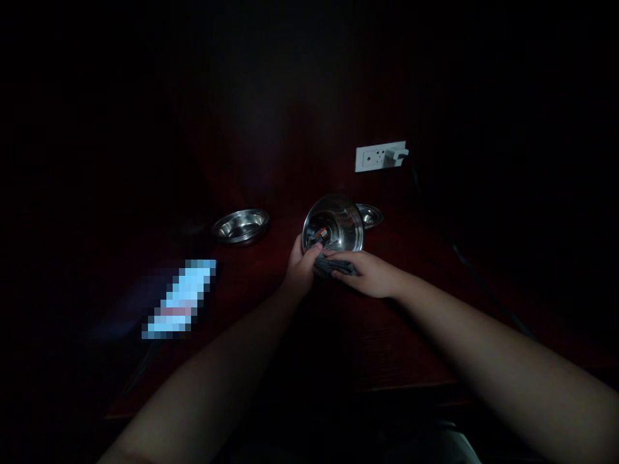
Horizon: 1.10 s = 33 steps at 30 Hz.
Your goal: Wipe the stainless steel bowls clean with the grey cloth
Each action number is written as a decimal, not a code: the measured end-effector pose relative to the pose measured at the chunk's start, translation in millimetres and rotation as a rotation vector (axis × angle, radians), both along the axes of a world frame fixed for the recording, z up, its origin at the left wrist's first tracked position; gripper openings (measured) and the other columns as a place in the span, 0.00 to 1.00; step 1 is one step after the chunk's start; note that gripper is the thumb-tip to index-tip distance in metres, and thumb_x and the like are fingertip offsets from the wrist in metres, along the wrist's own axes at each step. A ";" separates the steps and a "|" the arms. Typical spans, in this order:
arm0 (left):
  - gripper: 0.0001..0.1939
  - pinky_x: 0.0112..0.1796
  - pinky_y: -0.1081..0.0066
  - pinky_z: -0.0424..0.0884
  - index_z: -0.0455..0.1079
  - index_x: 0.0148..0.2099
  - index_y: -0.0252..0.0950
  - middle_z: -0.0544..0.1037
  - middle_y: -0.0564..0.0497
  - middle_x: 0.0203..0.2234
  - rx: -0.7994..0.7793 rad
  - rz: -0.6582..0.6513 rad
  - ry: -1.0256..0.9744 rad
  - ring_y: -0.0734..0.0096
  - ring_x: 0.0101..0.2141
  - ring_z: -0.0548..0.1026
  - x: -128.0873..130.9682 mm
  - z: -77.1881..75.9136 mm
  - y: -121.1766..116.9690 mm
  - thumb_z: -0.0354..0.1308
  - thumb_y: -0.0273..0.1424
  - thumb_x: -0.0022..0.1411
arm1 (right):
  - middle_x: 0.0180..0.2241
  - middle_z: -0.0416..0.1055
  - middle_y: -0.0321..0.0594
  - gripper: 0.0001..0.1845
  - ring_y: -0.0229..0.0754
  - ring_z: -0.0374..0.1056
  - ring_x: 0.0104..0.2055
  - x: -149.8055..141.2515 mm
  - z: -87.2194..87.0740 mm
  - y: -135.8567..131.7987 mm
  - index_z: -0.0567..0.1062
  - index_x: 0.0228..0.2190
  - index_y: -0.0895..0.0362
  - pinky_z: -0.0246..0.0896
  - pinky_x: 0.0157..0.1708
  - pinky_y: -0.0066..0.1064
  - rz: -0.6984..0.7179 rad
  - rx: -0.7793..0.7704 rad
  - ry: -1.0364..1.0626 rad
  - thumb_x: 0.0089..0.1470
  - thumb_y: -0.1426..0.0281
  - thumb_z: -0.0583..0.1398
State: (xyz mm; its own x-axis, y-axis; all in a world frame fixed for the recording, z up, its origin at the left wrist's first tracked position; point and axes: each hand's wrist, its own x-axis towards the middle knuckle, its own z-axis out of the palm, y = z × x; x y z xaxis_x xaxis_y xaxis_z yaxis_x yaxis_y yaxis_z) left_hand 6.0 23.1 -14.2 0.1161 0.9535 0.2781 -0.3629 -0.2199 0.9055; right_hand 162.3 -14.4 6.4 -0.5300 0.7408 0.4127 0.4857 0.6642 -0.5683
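Note:
A shiny steel bowl (pixel 345 222) is tilted on its side above the table, its open mouth turned toward me. My left hand (pixel 304 265) grips its lower left edge, thumb over the rim. In my right hand (pixel 372 274) is a folded dark grey cloth (pixel 333 264), pressed against the bowl's near rim; the fingers are closed round it. Inside the bowl a small orange and white patch shows, and I cannot tell whether it is a label or a reflection. The fingers behind the bowl are hidden.
Shallow steel dishes (pixel 242 225) sit to the left on the dark red table (pixel 387 348). Another steel dish (pixel 370 216) lies partly behind the bowl. A lit, blurred-out screen (pixel 181 303) is at the near left. A white wall socket (pixel 380 156) holds a plug; a cable (pixel 467 261) runs along the right.

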 end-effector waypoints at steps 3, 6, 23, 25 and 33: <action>0.15 0.38 0.69 0.66 0.67 0.40 0.35 0.74 0.51 0.31 -0.013 -0.005 -0.003 0.69 0.33 0.71 0.3 -0.7 0.9 0.58 0.35 0.48 | 0.54 0.62 0.39 0.19 0.43 0.60 0.55 1.2 -1.5 0.9 0.69 0.47 0.54 0.54 0.56 0.41 -0.010 -0.007 -0.026 0.52 0.69 0.55; 0.15 0.39 0.68 0.65 0.67 0.40 0.35 0.74 0.51 0.32 -0.012 -0.005 -0.007 0.69 0.34 0.71 0.4 -0.9 1.4 0.58 0.35 0.49 | 0.54 0.63 0.39 0.19 0.43 0.60 0.55 1.6 -2.4 1.7 0.68 0.47 0.53 0.55 0.55 0.42 -0.006 0.000 -0.038 0.52 0.69 0.55; 0.16 0.38 0.69 0.65 0.67 0.40 0.35 0.74 0.51 0.33 -0.016 0.014 0.011 0.69 0.34 0.71 0.2 2.3 -0.1 0.58 0.35 0.49 | 0.34 0.73 0.39 0.12 0.40 0.69 0.36 1.5 1.4 2.0 0.72 0.39 0.56 0.65 0.40 0.36 -0.055 0.011 -0.053 0.53 0.69 0.54; 0.15 0.38 0.70 0.65 0.67 0.40 0.35 0.74 0.51 0.33 0.002 0.018 0.024 0.68 0.35 0.71 -0.4 1.4 0.9 0.58 0.35 0.49 | 0.39 0.73 0.41 0.14 0.42 0.69 0.41 1.1 -2.1 2.8 0.71 0.42 0.56 0.63 0.44 0.38 -0.048 -0.006 -0.030 0.54 0.69 0.53; 0.18 0.42 0.67 0.65 0.66 0.44 0.35 0.74 0.50 0.36 0.007 -0.031 0.000 0.66 0.38 0.72 0.3 0.8 1.0 0.58 0.35 0.50 | 0.53 0.64 0.38 0.22 0.42 0.60 0.55 0.3 -7.1 0.7 0.63 0.53 0.51 0.53 0.55 0.42 0.022 -0.036 0.021 0.55 0.68 0.52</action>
